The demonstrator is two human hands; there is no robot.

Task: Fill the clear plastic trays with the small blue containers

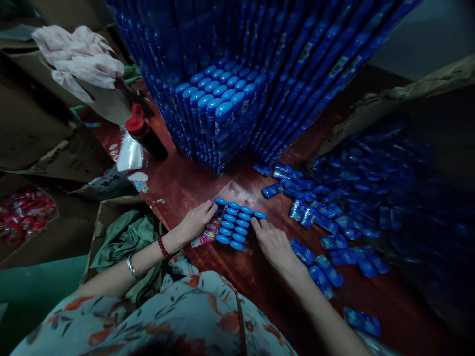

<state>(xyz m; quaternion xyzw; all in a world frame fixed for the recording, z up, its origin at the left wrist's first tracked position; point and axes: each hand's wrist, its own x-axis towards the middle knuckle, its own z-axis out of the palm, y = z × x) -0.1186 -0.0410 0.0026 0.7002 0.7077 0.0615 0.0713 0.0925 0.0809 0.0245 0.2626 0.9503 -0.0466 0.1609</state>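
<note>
Several blue rounded packets (230, 218) stand close together in rows on the red-brown table, their glossy ends facing up. At the left side of this group is my left hand (196, 220), its fingers stretched out and their tips touching the far left packet (220, 201). My right hand (272, 242) is at the group's right side, fingers bent against a packet (260, 214) that juts out from the far row. The underside of the right hand's grip is hidden. Clear plastic film with pink print (204, 239) lies beneath the group.
Beyond my hands rises a tall stack of blue packets (226, 109). Loose blue packets (328, 269) spill from a large carton (393, 91) on the right. A dark bottle with a red lid (139, 123) stands left. An open box holds green cloth (126, 240).
</note>
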